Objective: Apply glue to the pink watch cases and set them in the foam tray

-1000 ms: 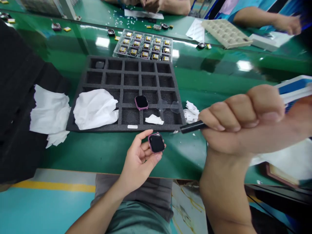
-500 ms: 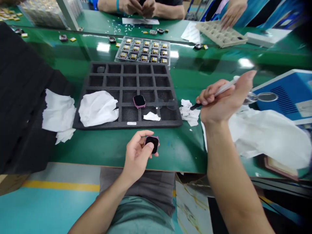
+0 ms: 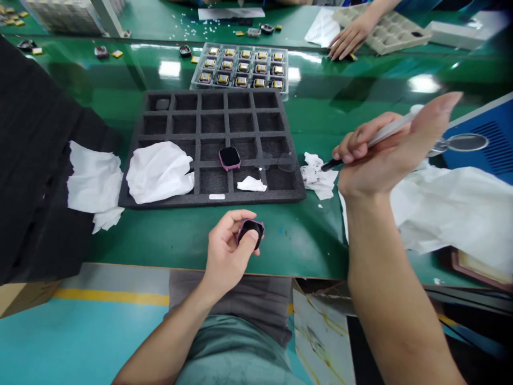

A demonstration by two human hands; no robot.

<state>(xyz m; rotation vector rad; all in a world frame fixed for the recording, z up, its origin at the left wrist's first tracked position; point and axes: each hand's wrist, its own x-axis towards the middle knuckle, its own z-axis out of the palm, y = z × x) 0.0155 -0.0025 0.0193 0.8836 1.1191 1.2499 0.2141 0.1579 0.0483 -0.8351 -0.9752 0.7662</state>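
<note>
My left hand [image 3: 230, 248] is closed round a smartwatch case [image 3: 251, 233] with a purple frame and dark screen, thumb across the screen. Between the fingers of my right hand [image 3: 385, 147] is a pen-like tool [image 3: 388, 131] with a pale shaft and a black end. That black end points down at a crumpled, dark-spotted tissue [image 3: 319, 176] on the green bench. A second purple smartwatch [image 3: 230, 158] rests across the dividers of the black foam tray [image 3: 216, 202] in front of me. Folded white cloth [image 3: 160, 171] covers the tray's left front compartments.
Behind the foam tray stands a clear plastic tray [image 3: 241, 67] of small watch parts. Black foam [image 3: 36, 176] is stacked at left. White cloth [image 3: 452, 208] and a blue machine [image 3: 484, 139] are at right. A co-worker's hand [image 3: 352, 37] rests near a beige tray [image 3: 396, 35].
The view has shifted slightly. My right hand appears farther right, still with the tool. The co-worker's hand has moved from the beige tray down to the bench.
</note>
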